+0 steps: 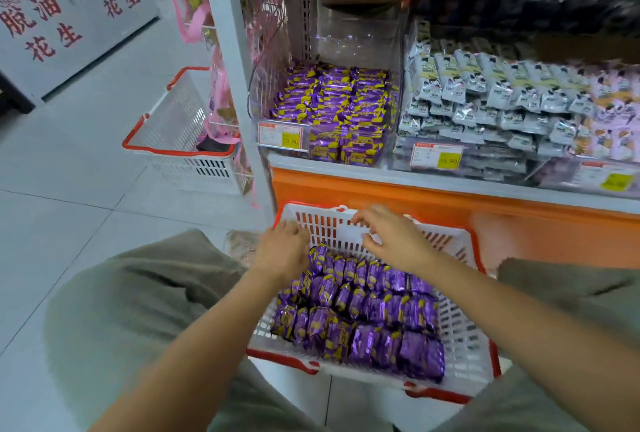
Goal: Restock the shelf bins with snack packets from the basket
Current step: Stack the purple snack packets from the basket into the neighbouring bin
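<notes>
A white basket with a red rim (464, 334) stands on the floor between my knees, holding several purple and yellow snack packets (360, 310) in rows. My left hand (282, 251) reaches into the basket's far left corner, its fingers down among the packets; what it holds is hidden. My right hand (391, 237) hovers over the far end of the basket with fingers loosely spread, holding nothing. Above, a clear shelf bin (287, 135) holds the same purple packets (339, 102).
To the right of that bin, a second clear bin (433, 154) is piled with grey-white packets. An orange shelf base (450, 203) runs behind the basket. Another white and red basket (173, 141) stands on the tiled floor at the left, beside hanging pink bags.
</notes>
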`<state>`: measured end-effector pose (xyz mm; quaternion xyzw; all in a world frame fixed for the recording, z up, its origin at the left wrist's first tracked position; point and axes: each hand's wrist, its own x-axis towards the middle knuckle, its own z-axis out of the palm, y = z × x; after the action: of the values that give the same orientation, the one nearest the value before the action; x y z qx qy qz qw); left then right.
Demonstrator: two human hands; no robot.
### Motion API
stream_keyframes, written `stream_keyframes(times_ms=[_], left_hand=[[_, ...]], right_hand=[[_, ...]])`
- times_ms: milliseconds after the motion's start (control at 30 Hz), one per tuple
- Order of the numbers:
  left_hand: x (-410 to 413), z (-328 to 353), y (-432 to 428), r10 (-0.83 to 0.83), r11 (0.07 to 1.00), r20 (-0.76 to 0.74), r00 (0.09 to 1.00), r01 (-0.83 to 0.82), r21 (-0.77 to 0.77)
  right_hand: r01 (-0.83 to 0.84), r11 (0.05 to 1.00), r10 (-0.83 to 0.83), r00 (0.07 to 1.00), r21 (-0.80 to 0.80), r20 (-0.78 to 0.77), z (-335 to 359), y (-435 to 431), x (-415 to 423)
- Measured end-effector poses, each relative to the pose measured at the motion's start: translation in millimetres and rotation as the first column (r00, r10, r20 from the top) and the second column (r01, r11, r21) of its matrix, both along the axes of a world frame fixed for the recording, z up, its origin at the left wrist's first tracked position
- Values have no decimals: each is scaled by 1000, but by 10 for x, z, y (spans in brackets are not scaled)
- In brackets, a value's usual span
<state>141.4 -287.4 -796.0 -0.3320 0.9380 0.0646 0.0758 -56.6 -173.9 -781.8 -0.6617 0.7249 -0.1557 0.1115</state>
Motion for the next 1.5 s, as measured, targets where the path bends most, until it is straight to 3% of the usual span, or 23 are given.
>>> stream_keyframes(times_ms=[67,133,233,367,600,700,767,933,1167,1333,1400,1500], left_hand=[[26,-249,141,46,989,163,986,-68,134],[68,-499,234,47,971,253,966,-104,217],[99,-783,314,12,942,358,933,-130,309],[79,-1070,328,31,939,400,916,-164,302],[-126,-1388,201,77,901,243,967,-171,398],[-242,-1532,164,81,886,225,971,-174,430],[-288,-1623,163,61,894,274,960,-175,413],[-327,-1751,228,41,930,339,940,-159,331],[-308,-1788,275,56,928,314,948,-165,333],[-289,-1799,276,58,918,299,952,-168,358],[-281,-1805,272,60,917,297,953,-170,361],[-289,-1789,276,55,911,297,953,-169,376]], right_hand=[[69,944,-83,996,324,28,-274,105,1],[93,802,-140,990,590,34,-558,197,-1],[79,611,-184,982,787,45,-962,351,-6],[159,541,-276,961,826,-4,-1320,512,-10],[308,542,-525,850,782,30,-1705,488,-209],[315,459,-594,804,831,23,-1841,431,-300],[259,394,-516,856,882,-21,-1897,455,-333],[353,473,-461,880,808,-115,-1996,624,-289],[408,422,-467,863,810,-191,-2038,547,-243],[419,625,-321,907,658,-273,-2071,476,-109],[365,665,-313,928,651,-201,-2089,442,-66],[357,655,-496,868,666,22,-2074,434,-60]])
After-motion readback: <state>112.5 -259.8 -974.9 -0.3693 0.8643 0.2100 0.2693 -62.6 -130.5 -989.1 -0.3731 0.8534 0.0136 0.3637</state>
